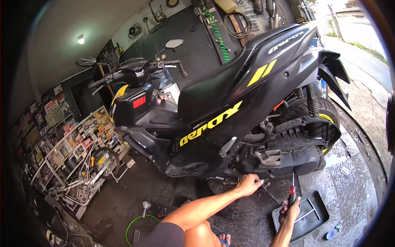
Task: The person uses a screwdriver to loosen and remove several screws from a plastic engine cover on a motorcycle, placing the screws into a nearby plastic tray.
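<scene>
A black scooter [214,123] with yellow markings stands before me. My right hand [290,212] is closed round the handle of a screwdriver [293,191], red and black. Its thin shaft points up at the lower edge of the dark engine cover [284,161]; whether the tip touches is too small to tell. Below the scooter's side, my left hand [249,185] has its fingers curled and pinched together, close to a thin dark lever or hose. What they hold, if anything, is hidden. Under my right hand lies a black tray [324,206] with a T-handle wrench [316,209].
Several small nuts [338,225] and a blue round cap [329,235] lie right of the tray. A bare bicycle-like frame [74,189] stands at the left by a sticker-covered board [92,133]. A green hose [131,226] and a metal part [145,208] are on the floor.
</scene>
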Action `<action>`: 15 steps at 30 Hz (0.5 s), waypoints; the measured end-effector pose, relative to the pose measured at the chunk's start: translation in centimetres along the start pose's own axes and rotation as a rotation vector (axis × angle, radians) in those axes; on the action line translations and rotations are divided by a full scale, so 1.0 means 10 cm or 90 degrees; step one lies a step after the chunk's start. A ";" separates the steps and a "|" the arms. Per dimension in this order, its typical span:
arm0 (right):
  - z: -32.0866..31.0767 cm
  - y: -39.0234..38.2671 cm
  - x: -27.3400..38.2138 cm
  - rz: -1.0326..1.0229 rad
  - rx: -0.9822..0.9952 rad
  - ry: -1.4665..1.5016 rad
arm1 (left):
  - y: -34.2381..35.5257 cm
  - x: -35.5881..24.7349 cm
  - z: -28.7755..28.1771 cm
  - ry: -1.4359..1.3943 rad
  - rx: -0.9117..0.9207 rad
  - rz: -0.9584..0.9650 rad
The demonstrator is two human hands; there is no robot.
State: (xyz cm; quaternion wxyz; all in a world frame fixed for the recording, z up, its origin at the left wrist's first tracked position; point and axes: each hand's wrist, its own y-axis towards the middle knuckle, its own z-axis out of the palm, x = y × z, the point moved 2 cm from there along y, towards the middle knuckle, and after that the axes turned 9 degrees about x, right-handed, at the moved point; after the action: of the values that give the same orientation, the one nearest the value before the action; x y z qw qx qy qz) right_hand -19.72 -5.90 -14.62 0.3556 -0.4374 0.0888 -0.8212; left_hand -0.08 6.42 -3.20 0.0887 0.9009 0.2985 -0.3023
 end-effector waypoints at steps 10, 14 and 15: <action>-0.02 0.19 -0.15 -0.026 0.031 0.041 | 0.27 0.29 -0.08 0.008 -0.116 -0.042; -0.09 0.20 0.04 -0.190 -0.003 -0.322 | 0.44 0.12 0.01 0.025 -0.092 -0.053; -0.13 0.29 0.10 -0.412 -0.037 -0.466 | 0.48 0.05 0.06 0.034 -0.104 -0.041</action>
State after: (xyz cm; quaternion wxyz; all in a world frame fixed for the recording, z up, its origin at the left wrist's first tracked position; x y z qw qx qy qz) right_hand -19.66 -8.86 -16.06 0.0776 -0.7123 -0.1594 -0.6791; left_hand 2.79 2.55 -4.07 0.1444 0.8884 0.3532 -0.2552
